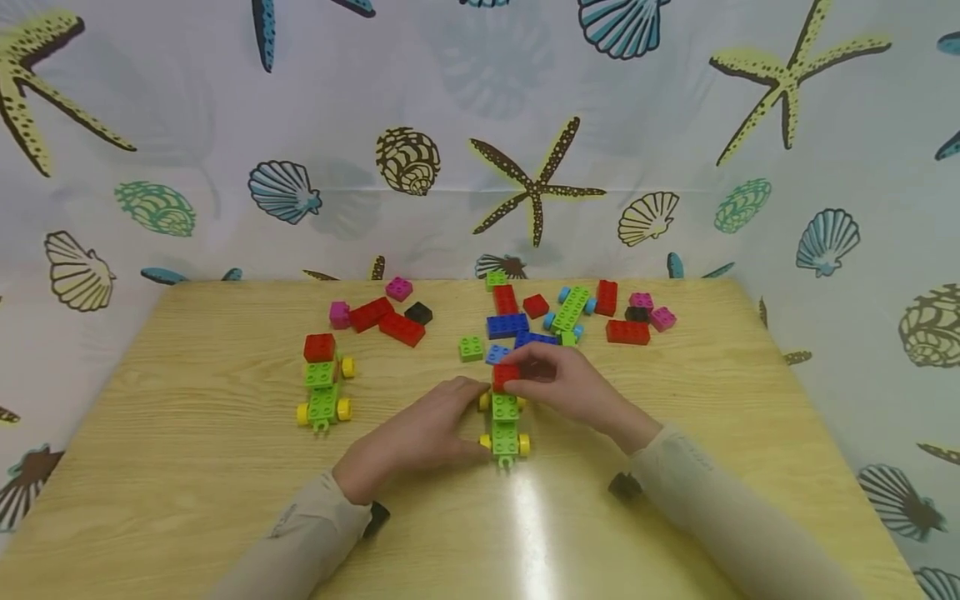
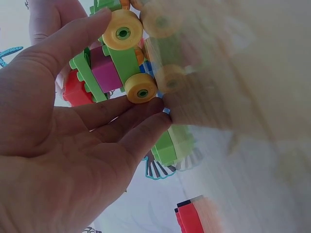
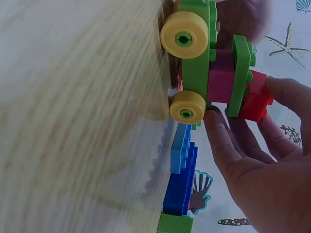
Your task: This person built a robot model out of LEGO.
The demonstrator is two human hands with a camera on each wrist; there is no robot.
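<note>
In front of me stands a toy brick car [image 1: 505, 435] with a green base and yellow wheels. A magenta brick [image 3: 221, 77] sits on its base, under a green plate [image 3: 239, 73]. On the far end of that plate is a red brick [image 1: 501, 379], slightly tilted in the right wrist view. My right hand [image 1: 576, 382] pinches this brick between thumb and fingers. From the left side, my left hand [image 1: 422, 431] steadies the car, thumb at the near wheel [image 2: 122, 30] and fingers by the far wheel [image 2: 141, 88].
A similar car [image 1: 322, 406] with a red brick on top stands to the left. Red, magenta and black bricks lie behind it. Beyond my hands are blue bricks [image 1: 507, 325], green bricks and a green base with blue wheels [image 1: 572, 310]. More red bricks [image 1: 627, 332] lie far right.
</note>
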